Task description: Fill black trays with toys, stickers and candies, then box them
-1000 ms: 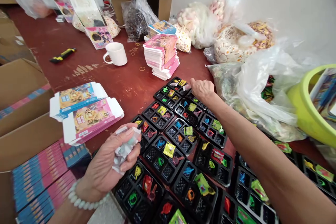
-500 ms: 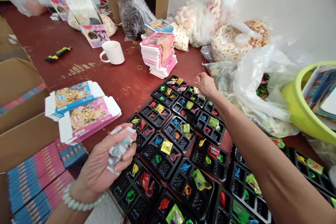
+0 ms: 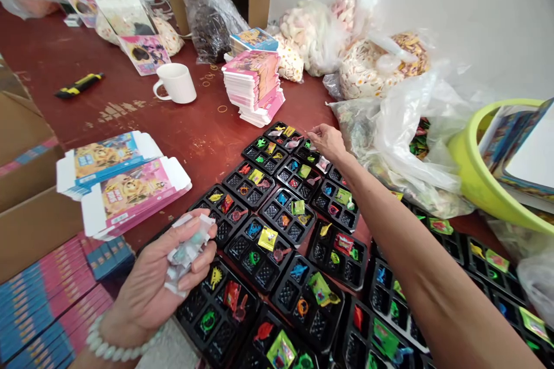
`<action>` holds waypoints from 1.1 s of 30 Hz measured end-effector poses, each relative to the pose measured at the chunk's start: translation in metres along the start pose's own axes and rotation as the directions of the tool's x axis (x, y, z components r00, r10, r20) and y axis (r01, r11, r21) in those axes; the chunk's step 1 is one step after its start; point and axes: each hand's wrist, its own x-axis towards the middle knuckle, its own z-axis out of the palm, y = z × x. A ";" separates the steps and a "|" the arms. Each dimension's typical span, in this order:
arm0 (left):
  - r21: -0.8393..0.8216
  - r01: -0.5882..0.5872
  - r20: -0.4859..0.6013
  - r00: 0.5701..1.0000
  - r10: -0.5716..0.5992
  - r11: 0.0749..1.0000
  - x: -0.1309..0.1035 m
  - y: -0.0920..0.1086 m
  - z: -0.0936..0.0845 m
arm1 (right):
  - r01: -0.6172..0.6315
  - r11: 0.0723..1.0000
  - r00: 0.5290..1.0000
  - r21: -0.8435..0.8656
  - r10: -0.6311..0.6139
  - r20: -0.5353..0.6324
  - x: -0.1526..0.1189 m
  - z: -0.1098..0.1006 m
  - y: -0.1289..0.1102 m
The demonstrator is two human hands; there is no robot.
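Note:
My left hand (image 3: 173, 268), with a pale bead bracelet at its wrist, is closed around several small whitish see-through packets (image 3: 190, 245). My right hand (image 3: 328, 142) reaches out over the far rows of black compartment trays. Its fingers are drawn together; what they pinch, if anything, is too small to make out. Below its fingertips lies a tray (image 3: 304, 154) holding small coloured pieces. In the nearer trays, such as the one in the middle (image 3: 246, 253), sit a yellow sachet (image 3: 268, 237), a green ring (image 3: 254, 258) and other plastic trinkets, with some compartments bare.
Flat printed cartons (image 3: 134, 190) lie left of the trays, and a carton stack (image 3: 255, 83) stands behind them. A white mug (image 3: 176, 83) and a yellow-black cutter (image 3: 80, 86) are farther back. Plastic bags (image 3: 402, 127) and a lime-green tub (image 3: 471, 167) border the right side.
My right hand has moved slightly left over the far trays, and a pale packet now shows in a tray below it. The view has shifted a little; my left hand still holds its packets.

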 end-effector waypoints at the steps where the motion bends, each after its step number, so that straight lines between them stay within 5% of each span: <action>1: 0.002 0.004 -0.002 1.000 -0.004 1.000 0.000 0.000 0.000 | -0.004 1.000 1.000 0.000 0.004 0.013 -0.001 0.000 0.000; 9: 0.014 -0.001 0.088 0.996 0.000 1.000 0.003 -0.004 0.009 | -0.001 1.000 1.000 -0.014 0.001 -0.024 -0.023 -0.017 -0.002; 12: -0.011 0.047 0.169 0.985 -0.045 0.999 0.009 -0.010 0.016 | 0.152 0.976 0.988 0.156 -0.154 0.004 -0.062 -0.028 -0.014; 14: -0.029 0.113 0.227 0.968 -0.103 0.993 0.016 -0.015 0.022 | 0.306 0.863 0.921 0.403 -0.375 0.105 -0.099 -0.030 -0.026; 18: -0.041 0.216 0.300 0.934 -0.194 0.975 0.032 -0.022 0.032 | 0.371 0.556 0.625 0.743 -0.742 0.243 -0.169 -0.018 -0.050; 21: 0.008 0.216 0.320 0.925 -0.207 0.976 0.036 -0.025 0.034 | 0.460 0.463 0.559 0.758 -0.814 0.158 -0.193 -0.004 -0.058; 26: 0.081 0.153 0.397 0.901 -0.172 0.985 0.040 -0.025 0.030 | 0.483 0.484 0.660 0.729 -0.749 0.060 -0.192 0.013 -0.059; 33: 0.110 0.120 0.455 0.877 -0.158 0.987 0.049 -0.017 0.028 | 0.156 0.541 0.860 0.826 -0.486 0.156 -0.181 0.020 -0.052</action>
